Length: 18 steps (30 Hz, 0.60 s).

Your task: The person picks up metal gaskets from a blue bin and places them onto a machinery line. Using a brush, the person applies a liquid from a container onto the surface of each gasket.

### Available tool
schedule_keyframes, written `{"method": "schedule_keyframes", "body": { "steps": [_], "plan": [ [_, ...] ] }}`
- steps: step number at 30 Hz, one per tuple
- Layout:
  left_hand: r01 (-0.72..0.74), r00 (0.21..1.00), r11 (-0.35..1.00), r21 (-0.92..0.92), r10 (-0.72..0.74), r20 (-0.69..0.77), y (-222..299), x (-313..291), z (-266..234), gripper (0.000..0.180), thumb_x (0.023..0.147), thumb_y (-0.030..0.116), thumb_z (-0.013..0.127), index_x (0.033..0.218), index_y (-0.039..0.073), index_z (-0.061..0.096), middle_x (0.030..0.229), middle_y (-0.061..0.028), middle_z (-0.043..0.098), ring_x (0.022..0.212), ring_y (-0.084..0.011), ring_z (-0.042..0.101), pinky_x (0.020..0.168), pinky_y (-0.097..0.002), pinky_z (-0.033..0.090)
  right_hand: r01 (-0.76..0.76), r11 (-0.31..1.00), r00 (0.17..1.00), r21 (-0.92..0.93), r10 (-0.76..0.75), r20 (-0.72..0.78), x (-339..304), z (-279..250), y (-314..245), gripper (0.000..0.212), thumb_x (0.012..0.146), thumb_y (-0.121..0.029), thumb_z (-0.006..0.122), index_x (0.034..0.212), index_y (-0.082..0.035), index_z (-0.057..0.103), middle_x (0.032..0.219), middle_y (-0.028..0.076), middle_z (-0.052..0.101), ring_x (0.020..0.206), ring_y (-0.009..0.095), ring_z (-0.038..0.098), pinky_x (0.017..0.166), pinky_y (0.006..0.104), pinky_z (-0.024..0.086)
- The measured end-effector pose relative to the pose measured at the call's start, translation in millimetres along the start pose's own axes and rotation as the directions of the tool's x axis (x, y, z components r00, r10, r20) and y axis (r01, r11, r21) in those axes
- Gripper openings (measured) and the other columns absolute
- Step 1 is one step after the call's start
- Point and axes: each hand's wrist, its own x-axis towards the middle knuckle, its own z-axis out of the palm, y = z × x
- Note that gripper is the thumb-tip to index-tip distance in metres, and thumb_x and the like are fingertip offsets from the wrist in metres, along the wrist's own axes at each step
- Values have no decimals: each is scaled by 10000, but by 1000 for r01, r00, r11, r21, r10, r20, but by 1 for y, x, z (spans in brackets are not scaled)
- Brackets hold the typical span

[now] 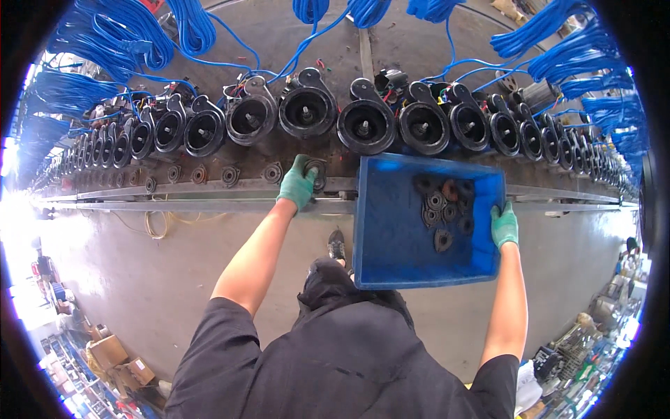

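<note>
My left hand (299,186), in a green glove, is closed at the bench edge on a dark round flanged part (317,173) with a hole in its middle. Whether that part is lifted or still rests on the bench I cannot tell. My right hand (504,225), gloved the same way, grips the right wall of a blue plastic bin (391,278). The bin is held against the bench edge, and several similar flanged parts (436,201) lie inside it, one of them rusty orange. Just beyond stands a row of black round motor housings (307,112) with metal shafts.
More flanged parts (230,174) lie spaced along the bench edge to the left. Coiled blue cables (192,28) hang over the housings. A metal rail (174,204) runs along the bench front. Cardboard boxes (108,353) sit at lower left, and stacked metal parts (576,339) at lower right.
</note>
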Motion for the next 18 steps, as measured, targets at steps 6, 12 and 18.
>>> {"method": "schedule_keyframes", "body": {
  "steps": [6,12,18],
  "plan": [
    [-70,997,841,537,65,27,75,-26,-25,450,1012,311,584,1412,126,494,1144,-199,700,924,-389,703,800,-486,561,-18,1000,1000,19,17,25,-3,1,1,630,1003,-390,535,1466,24,433,1254,343,613,1170,491,596,981,523,484],
    [-270,958,895,354,286,9,55,-13,-9,302,1004,234,585,1259,80,531,1103,-157,695,869,-349,676,762,-448,544,17,999,999,33,-19,36,6,-2,8,640,1004,-391,538,1460,46,432,1230,344,625,1163,493,598,972,514,490],
    [14,965,1000,-12,-10,263,46,-6,60,355,938,142,707,1234,33,546,1010,-115,704,824,-208,668,726,-336,553,38,999,999,32,-38,-15,32,-5,79,680,996,-399,559,1461,78,421,1255,346,618,1178,481,605,995,496,481]
  ]
}}
